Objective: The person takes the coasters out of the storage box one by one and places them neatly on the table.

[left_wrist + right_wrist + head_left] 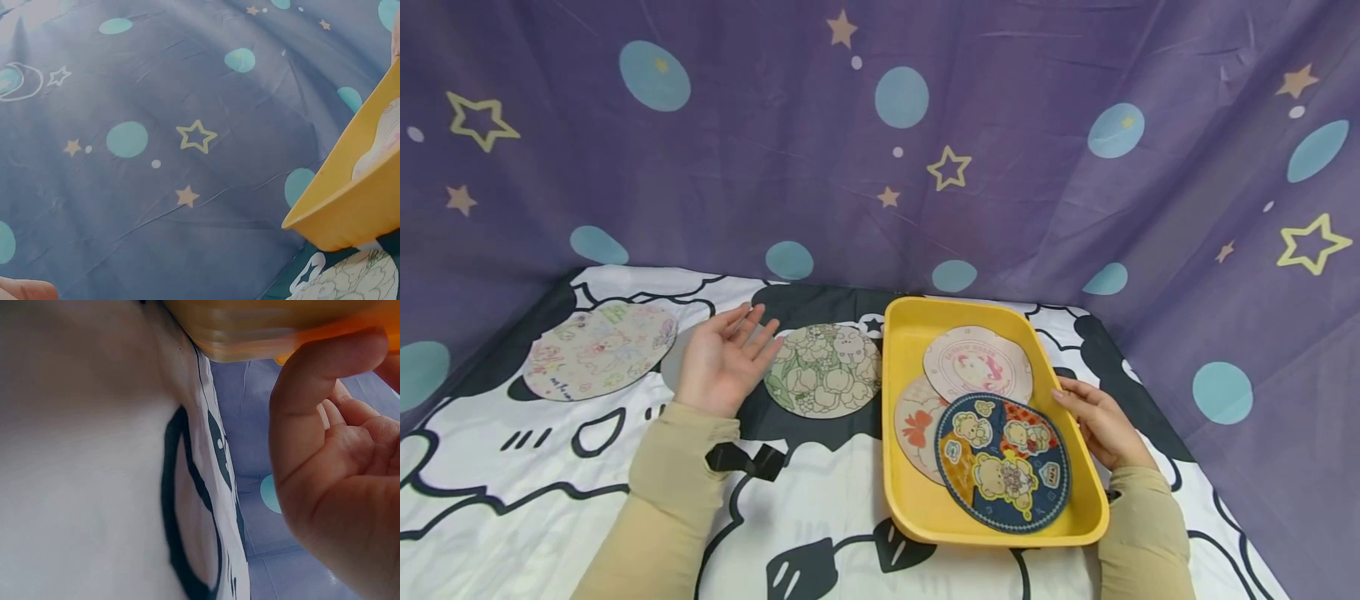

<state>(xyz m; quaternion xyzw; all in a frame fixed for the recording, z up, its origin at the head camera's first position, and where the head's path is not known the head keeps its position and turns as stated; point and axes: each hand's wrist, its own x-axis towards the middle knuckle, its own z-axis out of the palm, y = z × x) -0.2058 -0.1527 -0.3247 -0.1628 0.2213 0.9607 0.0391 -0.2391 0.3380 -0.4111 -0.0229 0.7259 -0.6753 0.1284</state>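
Sleeves [662,492]: tan, one on each arm, closest to us, below the fingers.
Black bits [767,462]: on the left wrist, below the left fingers.
Left hand [722,362]: palm showing, fingers loose, spread and a little bent.
Grey round [674,367]: behind the left hand, partly hidden by it, lower than the fingertips.
Doodle round [601,352]: lying on the cloth to the left of the left fingers, with little colored drawings on it.
Flower round [823,371]: just right of the left fingertips, between them and the tray, with pale flowers and a small white animal.
Right hand [1101,421]: gripping the right side of the tray, fingers and thumb bent at its edge.
Yellow tray [917,508]: to the left of the right fingers, right at their tips, with three rounds in it.
Bear round [1003,462]: in the tray, lower left of the right fingertips, on top of the other two; dark blue edge, bears inside.
Pink-hair round [977,362]: left of the right fingertips.
Bow round [915,425]: farthest left of those fingers, partly covered.
Cloth [850,492]: white and black, under everything.
Curtain [820,167]: purple with stars, beyond all the fingers.
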